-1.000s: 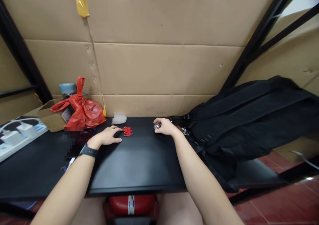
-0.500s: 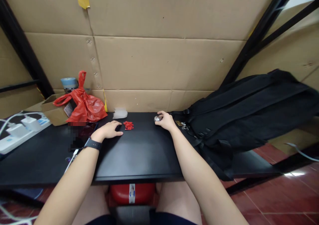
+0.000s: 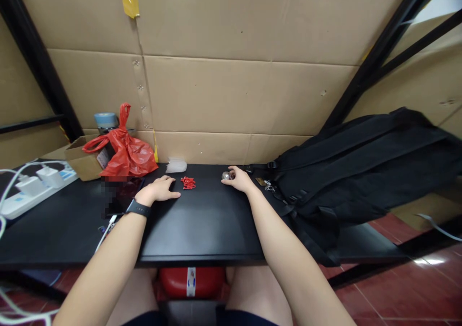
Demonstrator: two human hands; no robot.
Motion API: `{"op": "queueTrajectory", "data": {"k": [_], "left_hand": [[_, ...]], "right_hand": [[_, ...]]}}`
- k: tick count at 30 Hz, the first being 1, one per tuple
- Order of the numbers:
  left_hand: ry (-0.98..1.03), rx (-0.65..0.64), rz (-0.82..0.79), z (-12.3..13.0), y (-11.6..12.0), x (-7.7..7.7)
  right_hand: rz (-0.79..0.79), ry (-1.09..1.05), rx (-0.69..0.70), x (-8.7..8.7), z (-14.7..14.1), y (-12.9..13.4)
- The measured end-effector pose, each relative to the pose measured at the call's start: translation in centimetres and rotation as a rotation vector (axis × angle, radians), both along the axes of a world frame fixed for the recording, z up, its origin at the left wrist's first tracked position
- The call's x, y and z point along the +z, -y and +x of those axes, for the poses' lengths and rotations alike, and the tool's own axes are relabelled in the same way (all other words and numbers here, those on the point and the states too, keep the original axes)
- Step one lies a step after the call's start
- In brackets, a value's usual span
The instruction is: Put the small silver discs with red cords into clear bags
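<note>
The small round silver object (image 3: 226, 176) is between the thumb and fingers of my right hand (image 3: 238, 178), low over the black tabletop (image 3: 202, 225). My left hand (image 3: 160, 189) rests on the table with its thumb and fingers spread and holds nothing. A small pile of red pieces (image 3: 188, 183) lies just right of my left hand, not touched by it. Behind the pile is a translucent white plastic item (image 3: 176, 165).
A red plastic bag (image 3: 132, 155), a cardboard box (image 3: 83, 162) and a white power strip (image 3: 39, 191) stand at the left. A dark phone-like device (image 3: 126, 193) lies by my left wrist. The black backpack (image 3: 361, 167) fills the right side, with keys (image 3: 269, 185) beside it.
The view has shifted slightly. My right hand and the silver object have moved a little left and nearer. My left hand keeps nearly the same place.
</note>
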State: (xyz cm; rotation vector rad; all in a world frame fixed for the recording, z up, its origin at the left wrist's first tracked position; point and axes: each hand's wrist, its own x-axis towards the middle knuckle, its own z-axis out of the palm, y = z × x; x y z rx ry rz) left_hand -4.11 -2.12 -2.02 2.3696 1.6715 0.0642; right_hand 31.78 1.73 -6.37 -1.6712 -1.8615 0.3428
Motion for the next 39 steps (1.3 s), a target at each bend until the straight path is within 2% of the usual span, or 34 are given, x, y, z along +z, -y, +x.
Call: {"op": "queueTrajectory", "data": {"k": [4, 9, 18, 25, 29, 35, 39], "left_hand": [[0.003, 0.03, -0.034, 0.1, 0.0, -0.3], [-0.018, 0.048, -0.057, 0.1, -0.3, -0.5], [-0.054, 0.059, -0.094, 0.3, -0.2, 0.0], [-0.023, 0.048, -0.043, 0.6, 0.1, 0.1], [-0.01, 0.016, 0.021, 1.1, 0.9, 0.7], [-0.053, 0.087, 0.122, 2.2, 2.6, 2.4], [-0.019, -0.008, 0.19, 3.0, 3.0, 2.6]], "right_hand": [[-0.126, 0.172, -0.072, 0.3, -0.2, 1.5], [-0.284, 0.243, -0.166, 0.1, -1.1, 3.1], [-0.418, 0.358, -0.252, 0.4, -2.8, 3.4], [-0.399, 0.356, -0.239, 0.4, -2.6, 2.9], [-0.384, 0.332, -0.232, 0.3, -2.3, 2.5], [-0.166, 0.301, -0.13, 0.5, -2.2, 1.8], [-0.05, 0.282, -0.098, 1.1, -2.5, 1.6]]}}
